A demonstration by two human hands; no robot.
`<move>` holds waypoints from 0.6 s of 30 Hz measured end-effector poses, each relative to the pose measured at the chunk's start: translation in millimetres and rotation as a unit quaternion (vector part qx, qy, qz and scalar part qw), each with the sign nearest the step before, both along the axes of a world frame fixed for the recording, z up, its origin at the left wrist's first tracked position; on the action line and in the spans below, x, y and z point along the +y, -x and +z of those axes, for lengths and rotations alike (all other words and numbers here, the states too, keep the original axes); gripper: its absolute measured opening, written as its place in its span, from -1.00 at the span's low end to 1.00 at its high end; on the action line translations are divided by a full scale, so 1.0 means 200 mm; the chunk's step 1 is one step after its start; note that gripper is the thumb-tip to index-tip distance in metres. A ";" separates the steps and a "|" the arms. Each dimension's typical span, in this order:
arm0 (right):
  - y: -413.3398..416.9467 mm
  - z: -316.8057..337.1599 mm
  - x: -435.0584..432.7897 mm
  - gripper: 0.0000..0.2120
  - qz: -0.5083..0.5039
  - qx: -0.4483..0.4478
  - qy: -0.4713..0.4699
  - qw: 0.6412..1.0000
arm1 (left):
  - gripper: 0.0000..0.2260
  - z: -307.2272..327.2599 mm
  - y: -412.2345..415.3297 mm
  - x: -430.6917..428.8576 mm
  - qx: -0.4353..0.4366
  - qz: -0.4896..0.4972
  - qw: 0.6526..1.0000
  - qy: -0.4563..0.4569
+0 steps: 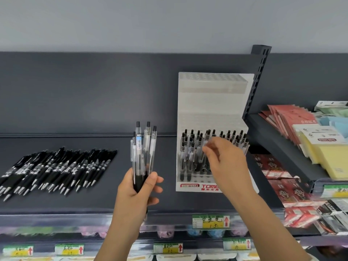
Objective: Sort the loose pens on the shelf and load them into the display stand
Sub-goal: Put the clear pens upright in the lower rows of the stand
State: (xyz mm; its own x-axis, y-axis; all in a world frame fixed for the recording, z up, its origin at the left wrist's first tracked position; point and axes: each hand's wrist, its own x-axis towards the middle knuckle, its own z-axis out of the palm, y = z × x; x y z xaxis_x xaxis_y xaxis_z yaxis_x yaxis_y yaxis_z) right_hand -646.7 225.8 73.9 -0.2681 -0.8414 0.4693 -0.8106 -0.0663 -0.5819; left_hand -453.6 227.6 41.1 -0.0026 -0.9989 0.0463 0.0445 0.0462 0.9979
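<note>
My left hand (139, 187) grips a bunch of clear pens (143, 147) with black caps, held upright in front of the shelf. To its right, my right hand (224, 161) pinches one clear pen (206, 142) over the lower tier of the white display stand (212, 102). That tier holds several clear pens (190, 153) standing upright in its holes; the upper tiers show bare holes. A pile of loose black pens (56, 168) lies on the dark shelf (105, 200) at the left.
A dark slotted upright (258, 78) rises right of the stand. Beyond it sit red packets (288, 119), yellow sticky notes (323, 147) and red boxes (282, 187). Price labels (211, 221) line the shelf's front edge, with more goods below.
</note>
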 end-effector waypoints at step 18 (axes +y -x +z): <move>0.03 -0.12 0.02 -0.78 -0.036 -0.020 -0.065 0.997 | -0.83 0.02 0.11 0.05 -0.022 -0.081 0.996 -0.016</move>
